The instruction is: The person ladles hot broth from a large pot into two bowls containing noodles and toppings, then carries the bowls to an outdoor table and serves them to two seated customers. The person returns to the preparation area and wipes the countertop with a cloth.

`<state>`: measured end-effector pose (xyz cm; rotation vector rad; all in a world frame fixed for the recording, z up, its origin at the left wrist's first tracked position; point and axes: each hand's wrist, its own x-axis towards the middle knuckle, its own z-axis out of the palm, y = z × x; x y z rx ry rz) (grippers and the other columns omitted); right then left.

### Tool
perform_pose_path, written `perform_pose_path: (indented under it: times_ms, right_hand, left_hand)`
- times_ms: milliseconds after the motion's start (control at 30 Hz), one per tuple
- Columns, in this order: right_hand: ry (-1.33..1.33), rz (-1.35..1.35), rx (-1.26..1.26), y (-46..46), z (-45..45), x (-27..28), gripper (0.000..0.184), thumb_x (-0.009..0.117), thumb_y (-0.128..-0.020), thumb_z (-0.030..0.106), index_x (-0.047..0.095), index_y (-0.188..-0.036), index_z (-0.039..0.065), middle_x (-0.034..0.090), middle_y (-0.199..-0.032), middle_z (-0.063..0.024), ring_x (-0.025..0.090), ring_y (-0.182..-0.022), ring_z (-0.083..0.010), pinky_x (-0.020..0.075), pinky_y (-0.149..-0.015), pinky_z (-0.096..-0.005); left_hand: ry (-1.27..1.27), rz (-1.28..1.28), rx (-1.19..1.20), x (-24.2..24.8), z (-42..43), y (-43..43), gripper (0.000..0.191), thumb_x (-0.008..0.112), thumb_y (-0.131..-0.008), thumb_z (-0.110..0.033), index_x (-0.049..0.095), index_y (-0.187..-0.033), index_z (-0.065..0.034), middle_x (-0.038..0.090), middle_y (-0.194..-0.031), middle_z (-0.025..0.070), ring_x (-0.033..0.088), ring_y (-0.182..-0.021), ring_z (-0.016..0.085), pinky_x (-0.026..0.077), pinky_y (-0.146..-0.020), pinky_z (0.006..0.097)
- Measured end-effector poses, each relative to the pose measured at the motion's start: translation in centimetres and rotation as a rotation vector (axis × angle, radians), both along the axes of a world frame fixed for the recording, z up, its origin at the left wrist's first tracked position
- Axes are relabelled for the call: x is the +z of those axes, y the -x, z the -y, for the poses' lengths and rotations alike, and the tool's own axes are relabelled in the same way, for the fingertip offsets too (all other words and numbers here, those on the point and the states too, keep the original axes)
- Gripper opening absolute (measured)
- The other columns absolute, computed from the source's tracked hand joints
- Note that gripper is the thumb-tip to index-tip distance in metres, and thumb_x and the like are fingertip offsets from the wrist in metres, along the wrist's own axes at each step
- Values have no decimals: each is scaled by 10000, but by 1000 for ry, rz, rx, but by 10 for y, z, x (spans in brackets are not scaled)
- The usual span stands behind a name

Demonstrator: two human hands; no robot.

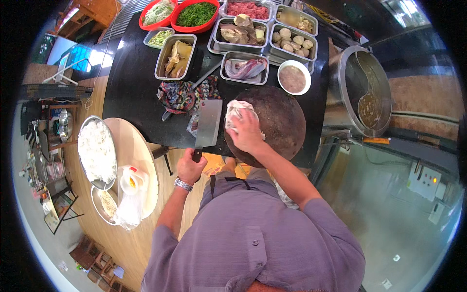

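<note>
My left hand [190,167] grips the dark handle of a cleaver [209,123], its broad steel blade pointing away from me over the table's near edge. With my right hand [248,133] I press a crumpled whitish cloth [239,107] onto the left side of a round, dark chopping block [279,122]. Just beyond the cleaver lies a bunched, patterned cloth [178,95] with a long metal tool [206,75] across it. Past the block stand a steel tray of raw meat [246,68] and a white bowl of pinkish paste [293,77].
Steel trays of meatballs [293,42], cooked meat [239,34] and chicken pieces [178,58] line the black table's [127,84] far side, near red baskets of chopped greens [193,14]. At right is a divided stockpot [348,91]; at left, a round table [146,160] holds white noodles [96,149].
</note>
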<state>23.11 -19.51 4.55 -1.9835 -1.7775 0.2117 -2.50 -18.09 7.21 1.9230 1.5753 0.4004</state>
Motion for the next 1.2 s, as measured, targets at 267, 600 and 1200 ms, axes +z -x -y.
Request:
perform_pose_path:
  times_ms: [267, 600, 1200]
  right_hand:
    - [-45, 197, -126, -80, 54, -55, 331, 611, -814, 171, 652, -1139, 120, 567, -1200, -170, 565, -959, -330, 473, -775, -494]
    - [-27, 327, -374, -104, 126, -9, 352, 540, -840, 91, 600, -1176, 5, 565, -1227, -223, 531, -1143, -409, 392, -1020, -515]
    - [-49, 29, -742, -223, 180, 3, 458, 562, -846, 114, 526, -1286, -10, 552, -1282, -237, 515, -1193, -403, 394, -1041, -455]
  left_hand:
    - [27, -76, -70, -6, -13, -9, 292, 727, -724, -274, 584, -883, -75, 667, -685, 141, 673, -633, 330, 523, -572, 432]
    - [26, -134, -206, -12, -22, -18, 339, 743, -718, -298, 582, -897, -59, 662, -692, 148, 669, -654, 347, 524, -586, 444]
    - [80, -16, -382, -28, -29, -93, 320, 732, -724, -309, 584, -858, -58, 663, -691, 164, 671, -668, 359, 525, -600, 449]
